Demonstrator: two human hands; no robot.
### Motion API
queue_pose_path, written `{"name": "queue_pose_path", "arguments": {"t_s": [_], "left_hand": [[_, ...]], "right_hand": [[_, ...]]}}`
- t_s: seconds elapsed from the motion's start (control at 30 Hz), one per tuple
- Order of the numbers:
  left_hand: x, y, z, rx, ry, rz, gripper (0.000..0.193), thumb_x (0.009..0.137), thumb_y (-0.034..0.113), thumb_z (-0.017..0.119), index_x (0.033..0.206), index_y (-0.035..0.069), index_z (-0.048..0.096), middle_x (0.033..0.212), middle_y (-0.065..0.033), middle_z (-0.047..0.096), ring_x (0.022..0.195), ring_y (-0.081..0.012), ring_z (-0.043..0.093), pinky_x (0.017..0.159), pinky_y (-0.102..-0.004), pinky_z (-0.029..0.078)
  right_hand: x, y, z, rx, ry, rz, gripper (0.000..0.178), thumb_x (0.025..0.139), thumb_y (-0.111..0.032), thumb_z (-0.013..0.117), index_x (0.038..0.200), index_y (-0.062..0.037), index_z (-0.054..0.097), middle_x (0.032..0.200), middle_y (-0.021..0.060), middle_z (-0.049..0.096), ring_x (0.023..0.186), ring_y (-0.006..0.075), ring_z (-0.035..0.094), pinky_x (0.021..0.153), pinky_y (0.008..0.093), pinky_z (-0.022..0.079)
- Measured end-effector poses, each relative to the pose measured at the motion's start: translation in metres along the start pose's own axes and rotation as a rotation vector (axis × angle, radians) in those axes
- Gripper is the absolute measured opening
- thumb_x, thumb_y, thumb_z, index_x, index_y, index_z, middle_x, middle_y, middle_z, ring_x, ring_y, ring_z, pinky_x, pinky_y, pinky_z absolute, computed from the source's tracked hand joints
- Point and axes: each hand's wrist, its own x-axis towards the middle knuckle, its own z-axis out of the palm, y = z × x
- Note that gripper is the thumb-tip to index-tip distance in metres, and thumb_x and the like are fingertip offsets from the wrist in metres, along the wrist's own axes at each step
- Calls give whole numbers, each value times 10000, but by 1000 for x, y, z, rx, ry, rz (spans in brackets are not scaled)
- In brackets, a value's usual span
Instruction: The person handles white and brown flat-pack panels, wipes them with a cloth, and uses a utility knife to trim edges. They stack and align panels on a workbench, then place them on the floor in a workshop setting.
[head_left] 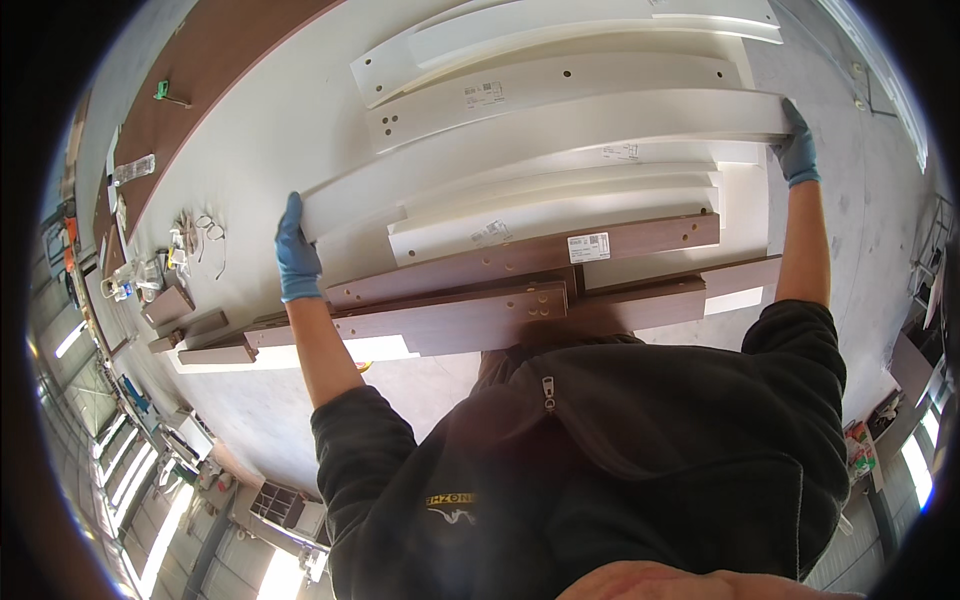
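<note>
A long white board (pixel 540 125) spans the space between my hands, raised above the other boards. My left hand (pixel 298 255), in a blue glove, grips its left end. At the right end, my right hand (pixel 798 150), also gloved in blue, is closed around the edge. Beyond it lies a white board with drilled holes and a label (pixel 620 82). Nearer to me are another labelled white board (pixel 440 237) and a brown board (pixel 520 262) with holes and a label.
More brown boards (pixel 450 318) lie along the near edge of the white work surface (pixel 270 140). Glasses (pixel 210 228) and small items sit at the left, beside a clear plastic piece (pixel 134 170). A large brown panel (pixel 215 70) with a green-handled tool (pixel 165 92) is at the far left.
</note>
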Motion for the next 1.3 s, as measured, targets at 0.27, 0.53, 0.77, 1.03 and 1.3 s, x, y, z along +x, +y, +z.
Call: {"name": "queue_pose_path", "arguments": {"t_s": [0.27,0.53,0.77,1.03,1.3], "left_hand": [[50,77,26,-220,32,-39,385,998,428,719,1197,99,737,1139,-39,749,1025,-151,719,829,-280,589],[91,27,43,-240,13,-129,427,989,432,724,1281,121,726,1210,-28,729,1096,-151,684,890,-274,548],[88,-1,61,-83,303,-108,585,968,571,699,1269,69,709,1254,-25,703,1141,-155,630,950,-323,516],[-46,-32,105,880,225,198,878,964,511,721,1492,-140,461,1493,-325,542,1387,-403,541,1185,-442,401],[-85,-19,140,848,-4,-107,761,939,675,637,1045,-75,707,836,-143,699,799,-288,645,790,-459,508]], "right_hand": [[9,-51,19,-28,12,-64,535,894,-460,795,1344,-186,707,1268,4,692,1117,159,635,931,337,522],[66,-3,20,-2,-194,-111,439,962,-408,751,1318,-151,726,1205,-11,739,1066,128,680,922,330,557],[39,15,30,-242,39,-360,697,944,-526,773,1389,-3,654,1239,80,731,1096,192,666,956,360,528],[-148,76,37,-1129,82,-845,648,947,-449,750,1375,22,626,1392,241,653,1303,391,616,1107,444,476],[-189,98,65,-1169,24,-170,710,942,-620,646,1208,31,742,1113,244,766,1064,402,720,960,441,537]]}}
